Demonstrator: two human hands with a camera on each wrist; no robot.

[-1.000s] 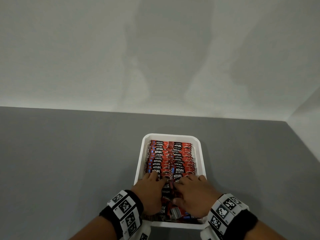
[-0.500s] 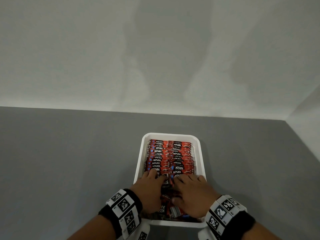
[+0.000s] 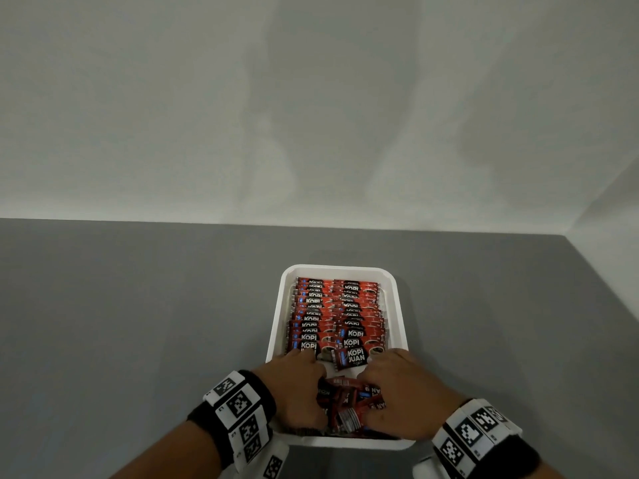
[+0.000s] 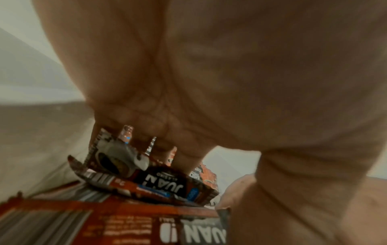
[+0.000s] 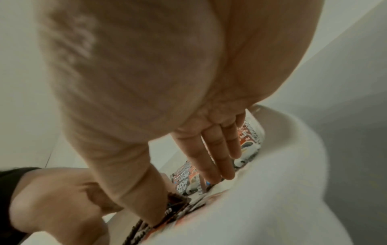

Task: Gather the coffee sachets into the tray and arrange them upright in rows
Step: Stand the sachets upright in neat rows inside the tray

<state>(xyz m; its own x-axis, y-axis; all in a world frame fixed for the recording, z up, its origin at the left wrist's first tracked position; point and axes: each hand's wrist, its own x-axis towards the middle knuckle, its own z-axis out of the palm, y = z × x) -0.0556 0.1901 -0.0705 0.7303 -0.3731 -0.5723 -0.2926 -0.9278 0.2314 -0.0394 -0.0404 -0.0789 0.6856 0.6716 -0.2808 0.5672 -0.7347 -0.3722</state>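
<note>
A white tray (image 3: 275, 323) holds red and black coffee sachets (image 3: 335, 316) standing in two rows from its far end. Both hands lie in the near end. My left hand (image 3: 304, 363) has straight fingers against the front of the left row. My right hand (image 3: 383, 364) does the same at the right row, its fingers (image 5: 217, 157) flat on sachets (image 5: 249, 144) beside the tray wall (image 5: 272, 182). Between the hands lies a loose pile of sachets (image 3: 349, 406), flat and crossed. In the left wrist view a loose sachet (image 4: 163, 184) lies under the left hand's fingers (image 4: 146, 132).
The tray sits on a grey table (image 3: 138, 323) that runs far to the left and a little to the right. A white wall (image 3: 311, 115) rises behind it, and the table's right edge meets another white wall (image 3: 608, 271).
The hands have spread slightly apart, uncovering the loose pile and the front sachet of the right row. The tray has barely moved.
</note>
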